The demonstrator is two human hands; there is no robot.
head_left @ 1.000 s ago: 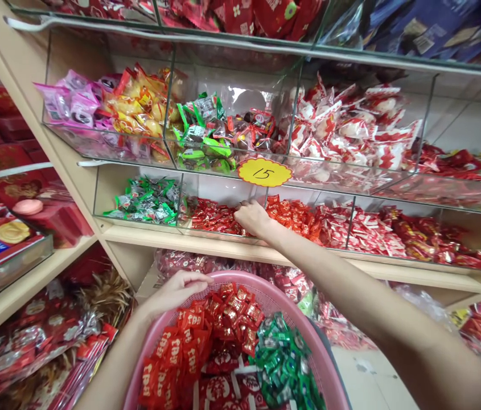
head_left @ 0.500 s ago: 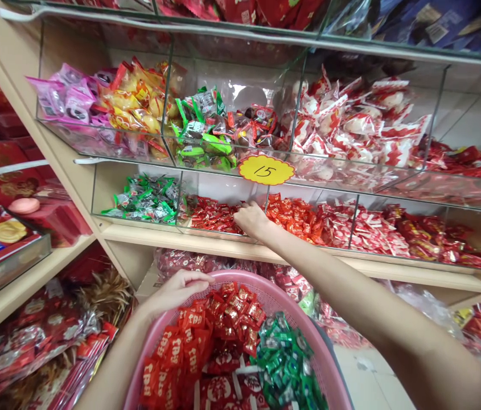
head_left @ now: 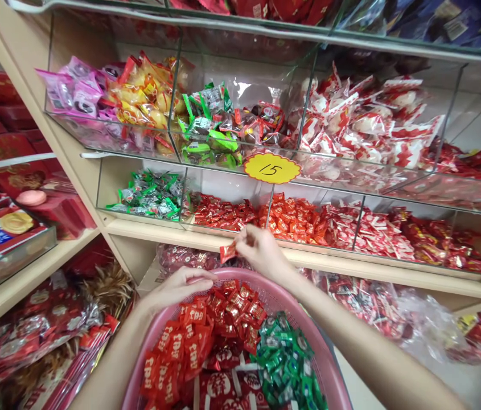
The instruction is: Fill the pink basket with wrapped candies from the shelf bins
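Note:
My right hand (head_left: pixel 260 250) is pinched on a small red-wrapped candy (head_left: pixel 227 251), held in the air just in front of the shelf edge and above the pink basket's far rim. My left hand (head_left: pixel 179 286) is closed on the rim of the pink basket (head_left: pixel 304 327), which holds piles of red candies (head_left: pixel 206 336) and green candies (head_left: pixel 285 359). Behind my right hand a clear bin (head_left: pixel 223 213) on the shelf is full of the same small red candies.
Clear divided bins on two shelves hold green, red, white-red, pink and yellow wrapped sweets. A yellow price tag (head_left: pixel 271 168) reads 15. Red gift boxes (head_left: pixel 5 171) fill the shelves at left. Bagged goods (head_left: pixel 31 336) crowd the floor level below.
My right hand has pulled back out of the red candy bin toward the basket, now holding one red candy. My left hand has stayed on the basket rim.

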